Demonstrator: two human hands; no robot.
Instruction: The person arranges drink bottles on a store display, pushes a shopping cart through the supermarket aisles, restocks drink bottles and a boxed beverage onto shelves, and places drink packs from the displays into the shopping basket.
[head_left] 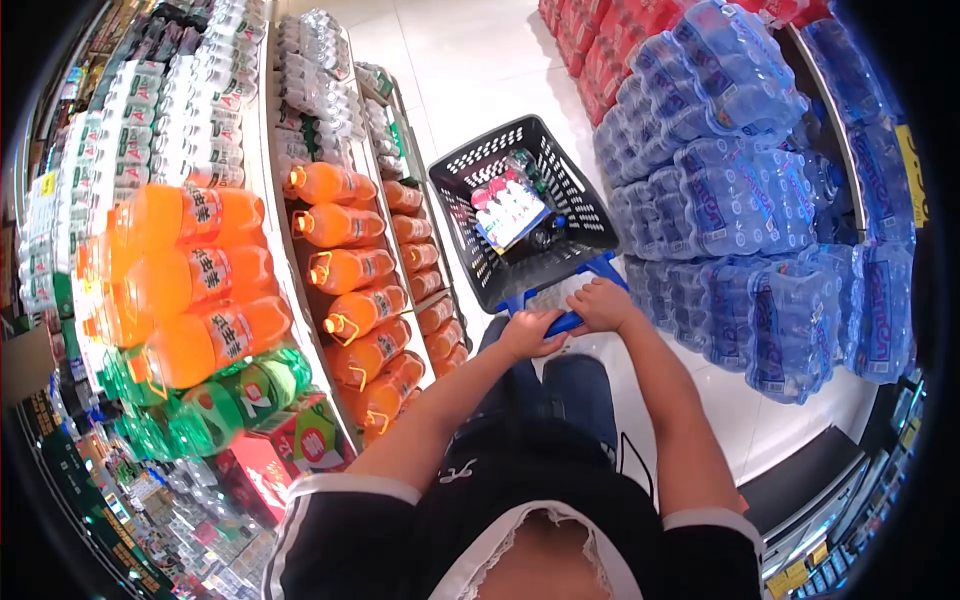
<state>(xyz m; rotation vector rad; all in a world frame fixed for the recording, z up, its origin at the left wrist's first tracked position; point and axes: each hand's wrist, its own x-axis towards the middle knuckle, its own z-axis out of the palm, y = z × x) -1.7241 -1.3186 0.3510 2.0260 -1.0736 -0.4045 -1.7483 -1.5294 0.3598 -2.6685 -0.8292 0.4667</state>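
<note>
Both hands are on the blue handle of a black shopping basket. My left hand is wrapped round the handle's left part. Close beside it, my right hand has its fingers closed round the right part. Within the basket lies a pack of small white bottles with pink and blue wrapping. A green-tinted bottle is near its far end, and a dark bottle lies at the near right of the pack.
Shelves on the left hold orange drink bottles, green bottles and clear bottles. Blue-wrapped bottle packs are stacked on the right, with red packs beyond. A pale tiled floor runs between them.
</note>
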